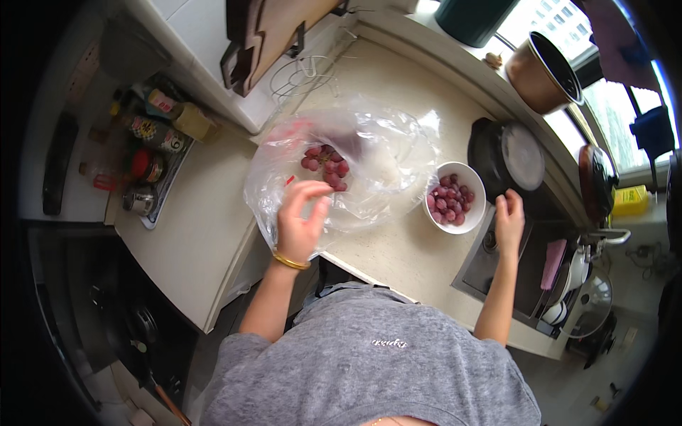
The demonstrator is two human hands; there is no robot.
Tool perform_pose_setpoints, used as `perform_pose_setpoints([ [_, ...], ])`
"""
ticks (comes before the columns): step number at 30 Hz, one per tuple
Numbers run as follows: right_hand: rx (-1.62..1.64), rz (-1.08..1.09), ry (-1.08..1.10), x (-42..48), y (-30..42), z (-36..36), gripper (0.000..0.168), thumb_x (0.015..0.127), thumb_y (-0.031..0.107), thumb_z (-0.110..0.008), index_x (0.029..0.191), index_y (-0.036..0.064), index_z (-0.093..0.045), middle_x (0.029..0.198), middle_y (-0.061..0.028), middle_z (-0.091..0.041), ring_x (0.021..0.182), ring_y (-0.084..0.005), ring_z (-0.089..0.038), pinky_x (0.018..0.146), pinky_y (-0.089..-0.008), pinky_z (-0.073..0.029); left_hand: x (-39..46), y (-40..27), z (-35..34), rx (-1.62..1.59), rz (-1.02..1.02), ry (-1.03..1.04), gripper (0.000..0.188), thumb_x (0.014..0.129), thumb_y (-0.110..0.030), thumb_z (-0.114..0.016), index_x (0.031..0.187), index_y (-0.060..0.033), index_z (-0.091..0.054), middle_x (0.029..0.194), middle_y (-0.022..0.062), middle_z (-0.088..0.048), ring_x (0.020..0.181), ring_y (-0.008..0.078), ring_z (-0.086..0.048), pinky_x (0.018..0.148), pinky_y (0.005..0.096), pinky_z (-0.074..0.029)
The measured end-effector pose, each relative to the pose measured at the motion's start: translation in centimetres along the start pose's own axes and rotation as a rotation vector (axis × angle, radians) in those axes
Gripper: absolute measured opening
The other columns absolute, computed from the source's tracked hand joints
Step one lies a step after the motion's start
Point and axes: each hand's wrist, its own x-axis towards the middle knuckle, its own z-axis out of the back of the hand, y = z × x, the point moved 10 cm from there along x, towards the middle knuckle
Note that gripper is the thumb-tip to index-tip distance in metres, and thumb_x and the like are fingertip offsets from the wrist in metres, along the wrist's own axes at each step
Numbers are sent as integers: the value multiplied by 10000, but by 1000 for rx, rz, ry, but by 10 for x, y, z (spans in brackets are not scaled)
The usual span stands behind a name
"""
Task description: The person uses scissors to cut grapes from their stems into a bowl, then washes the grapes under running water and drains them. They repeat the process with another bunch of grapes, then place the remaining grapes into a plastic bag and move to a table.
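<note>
A clear plastic bag (383,154) lies spread on the counter, with a bunch of red grapes (331,166) showing in its opening. My left hand (302,221), with a gold bangle at the wrist, is just below the bunch at the near side of the bag, thumb and fingers apart and nothing seen between them. To the right of the bag stands a white bowl (473,215) holding loose red grapes (450,199). My right hand (510,221) is raised to the right of the bowl, over the sink's edge; its fingers are bent close together, and whether they hold anything is unclear.
A steel sink (479,266) with a pink cloth (554,263) is at the right. Behind the bowl sits a dark pan (487,154). A wire rack (303,77) stands by the wall. Bottles and jars fill a tray (173,183) on the left, above a black stove (122,298).
</note>
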Motion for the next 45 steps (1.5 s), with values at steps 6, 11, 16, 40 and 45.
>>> perform_pose_setpoints([
  [6, 517, -564, 490, -73, -42, -86, 397, 839, 304, -489, 1113, 22, -432, 837, -89, -584, 560, -134, -568, 411, -237, -424, -95, 47, -194, -511, 751, 808, 449, 850, -279, -573, 1195, -39, -415, 1090, 72, -510, 923, 150, -532, 762, 286, -462],
  [11, 534, -472, 451, -70, -48, -65, 305, 776, 181, -408, 1002, -11, -479, 755, -98, -584, 518, -157, -564, 393, -252, -440, -120, 71, -253, -634, 995, 744, 742, 799, -480, -585, 1328, -117, -212, 1259, 90, -387, 1065, 226, -473, 796, 371, -473],
  [16, 595, -394, 618, -76, -82, -4, 295, 769, 165, -408, 999, 3, -499, 658, -68, -570, 484, -119, -544, 395, -242, -430, -123, 2, -319, -754, 958, 806, 702, 782, -429, -609, 1308, -153, -236, 1250, 99, -397, 1083, 237, -479, 751, 431, -514],
  [40, -974, 110, -37, 43, -373, 331, 203, 737, 237, -626, 884, 97, -629, 923, -46, -579, 930, -236, -494, 932, -462, -298, -188, -143, -583, -992, 944, 659, 557, 840, -413, -515, 1283, -163, -290, 1242, 119, -426, 1058, 276, -521, 754, 463, -519],
  [45, -557, 367, -177, 33, -305, 322, 284, 687, 150, -673, 957, 81, -614, 952, -80, -558, 898, -262, -512, 878, -395, -369, -191, -128, -586, -959, 941, 623, 556, 842, -421, -509, 1286, -167, -290, 1236, 111, -432, 1052, 272, -530, 754, 453, -524],
])
